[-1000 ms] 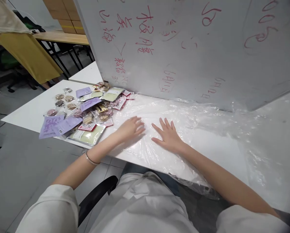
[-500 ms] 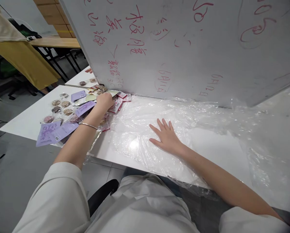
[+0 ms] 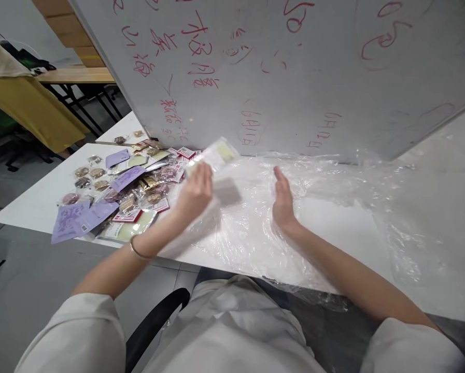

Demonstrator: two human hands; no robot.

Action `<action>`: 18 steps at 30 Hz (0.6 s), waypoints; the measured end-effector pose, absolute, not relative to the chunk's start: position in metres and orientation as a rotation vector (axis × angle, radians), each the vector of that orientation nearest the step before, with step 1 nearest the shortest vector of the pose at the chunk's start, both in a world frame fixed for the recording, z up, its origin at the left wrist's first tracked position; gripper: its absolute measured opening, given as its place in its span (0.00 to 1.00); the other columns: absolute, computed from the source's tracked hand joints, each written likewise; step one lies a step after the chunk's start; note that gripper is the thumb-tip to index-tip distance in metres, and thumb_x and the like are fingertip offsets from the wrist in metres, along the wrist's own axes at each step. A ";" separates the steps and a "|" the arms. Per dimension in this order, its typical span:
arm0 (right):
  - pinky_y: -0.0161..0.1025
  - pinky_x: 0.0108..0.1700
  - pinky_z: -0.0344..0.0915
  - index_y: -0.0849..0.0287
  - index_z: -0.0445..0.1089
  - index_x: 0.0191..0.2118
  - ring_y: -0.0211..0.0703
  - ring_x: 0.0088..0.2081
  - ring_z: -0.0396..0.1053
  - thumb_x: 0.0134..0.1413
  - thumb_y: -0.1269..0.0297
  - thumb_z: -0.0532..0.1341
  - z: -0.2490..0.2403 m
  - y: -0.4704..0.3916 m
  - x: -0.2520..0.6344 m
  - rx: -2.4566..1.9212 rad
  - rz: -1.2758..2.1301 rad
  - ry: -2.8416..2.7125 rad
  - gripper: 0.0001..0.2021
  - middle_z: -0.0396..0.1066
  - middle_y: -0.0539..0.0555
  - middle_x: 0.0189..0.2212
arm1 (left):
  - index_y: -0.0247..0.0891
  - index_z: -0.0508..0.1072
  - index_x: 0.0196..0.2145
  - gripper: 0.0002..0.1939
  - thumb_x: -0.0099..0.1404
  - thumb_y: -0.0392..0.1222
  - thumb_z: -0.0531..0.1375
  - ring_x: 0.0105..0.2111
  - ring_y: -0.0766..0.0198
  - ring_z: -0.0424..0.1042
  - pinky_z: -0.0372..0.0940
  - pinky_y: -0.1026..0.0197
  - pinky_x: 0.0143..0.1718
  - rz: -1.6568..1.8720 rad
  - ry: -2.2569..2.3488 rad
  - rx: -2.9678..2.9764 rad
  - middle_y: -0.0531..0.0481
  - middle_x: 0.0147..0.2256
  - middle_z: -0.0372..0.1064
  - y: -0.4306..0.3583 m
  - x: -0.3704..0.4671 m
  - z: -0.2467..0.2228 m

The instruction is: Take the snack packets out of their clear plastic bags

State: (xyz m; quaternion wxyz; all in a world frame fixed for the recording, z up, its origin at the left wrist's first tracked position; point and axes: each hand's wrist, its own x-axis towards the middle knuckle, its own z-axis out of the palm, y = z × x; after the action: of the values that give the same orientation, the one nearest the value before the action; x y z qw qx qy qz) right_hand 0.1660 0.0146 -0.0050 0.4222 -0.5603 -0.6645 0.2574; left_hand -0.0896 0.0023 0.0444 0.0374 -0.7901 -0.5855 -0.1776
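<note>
My left hand [image 3: 197,191] is closed on a flat white-and-green packet [image 3: 219,154], blurred by motion and raised above the table. My right hand [image 3: 284,202] holds nothing; it stands on edge over clear plastic film [image 3: 248,228], fingers stretched out and palm turned toward the left. To the left lies a pile of small packets: purple pouches [image 3: 127,177], a pale green pouch [image 3: 129,228], red-and-white packets [image 3: 161,205] and round items in clear wrap [image 3: 97,172].
A whiteboard [image 3: 232,77] with red writing stands along the table's far side. The white table [image 3: 26,202] ends close to my body. Beyond are a wooden-topped table [image 3: 76,76], stacked cardboard boxes [image 3: 67,28] and a person in a yellow skirt [image 3: 33,106].
My left hand has come away from the pile, moving right with the packet lifted in it. My right hand has turned from lying flat on the film to standing on edge.
</note>
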 end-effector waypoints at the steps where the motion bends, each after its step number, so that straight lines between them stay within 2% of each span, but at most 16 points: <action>1: 0.61 0.69 0.50 0.43 0.33 0.74 0.50 0.72 0.43 0.69 0.47 0.29 0.002 0.018 0.173 -1.388 0.624 -1.574 0.31 0.44 0.51 0.73 | 0.32 0.60 0.67 0.30 0.70 0.31 0.44 0.66 0.44 0.57 0.62 0.37 0.62 -0.516 -1.634 -2.583 0.34 0.65 0.60 -0.016 -0.074 0.030; 3: 0.62 0.68 0.51 0.42 0.33 0.74 0.50 0.72 0.45 0.70 0.48 0.30 0.015 0.022 0.187 -1.368 0.566 -1.552 0.30 0.45 0.51 0.73 | 0.26 0.65 0.64 0.27 0.69 0.29 0.46 0.63 0.42 0.63 0.64 0.36 0.60 -0.362 -1.312 -2.813 0.29 0.61 0.65 -0.046 -0.048 0.004; 5: 0.62 0.68 0.52 0.41 0.37 0.74 0.51 0.72 0.46 0.70 0.46 0.33 0.022 0.019 0.197 -1.328 0.557 -1.739 0.30 0.47 0.50 0.72 | 0.22 0.69 0.59 0.23 0.72 0.34 0.48 0.61 0.41 0.66 0.65 0.37 0.59 -0.291 -1.148 -2.882 0.25 0.58 0.67 -0.061 -0.034 -0.008; 7: 0.61 0.69 0.50 0.41 0.44 0.73 0.52 0.72 0.46 0.69 0.43 0.37 0.021 0.009 0.199 -1.227 0.612 -2.108 0.30 0.50 0.50 0.71 | 0.25 0.73 0.55 0.21 0.74 0.41 0.50 0.60 0.43 0.68 0.67 0.41 0.59 -0.291 -1.054 -2.972 0.28 0.56 0.70 -0.060 -0.036 -0.003; 9: 0.62 0.71 0.45 0.41 0.49 0.72 0.54 0.72 0.43 0.68 0.40 0.42 0.011 -0.003 0.196 -1.123 0.626 -2.473 0.31 0.49 0.51 0.72 | 0.34 0.75 0.52 0.19 0.74 0.45 0.50 0.57 0.50 0.71 0.68 0.46 0.57 -0.341 -1.106 -3.040 0.37 0.54 0.73 -0.047 -0.054 0.016; 11: 0.63 0.71 0.38 0.43 0.51 0.72 0.56 0.73 0.37 0.67 0.39 0.44 -0.002 -0.013 0.190 -1.093 0.552 -2.679 0.32 0.44 0.52 0.73 | 0.39 0.76 0.51 0.18 0.73 0.42 0.50 0.54 0.51 0.73 0.69 0.45 0.56 -0.403 -1.489 -2.859 0.40 0.53 0.74 -0.027 -0.087 0.040; 13: 0.63 0.72 0.34 0.45 0.50 0.72 0.56 0.74 0.33 0.67 0.39 0.44 -0.012 -0.018 0.186 -1.112 0.473 -2.731 0.33 0.39 0.53 0.74 | 0.36 0.72 0.56 0.20 0.71 0.40 0.50 0.59 0.44 0.67 0.65 0.39 0.57 -0.352 -1.979 -2.376 0.36 0.61 0.66 -0.006 -0.130 0.061; 15: 0.62 0.72 0.35 0.45 0.48 0.72 0.54 0.74 0.32 0.68 0.39 0.44 -0.017 -0.018 0.184 -1.114 0.440 -2.736 0.33 0.38 0.53 0.74 | 0.30 0.66 0.60 0.25 0.68 0.43 0.55 0.62 0.34 0.60 0.61 0.33 0.58 -0.182 -2.320 -1.898 0.27 0.64 0.58 0.013 -0.177 0.073; 17: 0.62 0.72 0.35 0.44 0.48 0.72 0.53 0.74 0.32 0.68 0.39 0.44 -0.019 -0.016 0.185 -1.107 0.422 -2.733 0.33 0.39 0.53 0.74 | 0.23 0.61 0.61 0.33 0.67 0.52 0.57 0.59 0.25 0.61 0.62 0.29 0.52 -0.048 -2.643 -1.639 0.18 0.60 0.59 0.026 -0.217 0.077; 18: 0.62 0.72 0.35 0.44 0.48 0.72 0.53 0.74 0.32 0.68 0.40 0.44 -0.019 -0.015 0.186 -1.103 0.417 -2.731 0.32 0.39 0.53 0.74 | 0.18 0.61 0.58 0.34 0.67 0.52 0.56 0.56 0.24 0.64 0.64 0.29 0.48 -0.035 -2.702 -1.674 0.15 0.56 0.62 0.030 -0.232 0.077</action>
State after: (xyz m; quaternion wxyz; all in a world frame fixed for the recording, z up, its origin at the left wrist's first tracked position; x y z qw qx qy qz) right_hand 0.1857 -0.0148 -0.0190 0.0833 -0.3696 -0.9149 0.1397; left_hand -0.2322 0.0302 0.0774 -0.0187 -0.5264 -0.8499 -0.0109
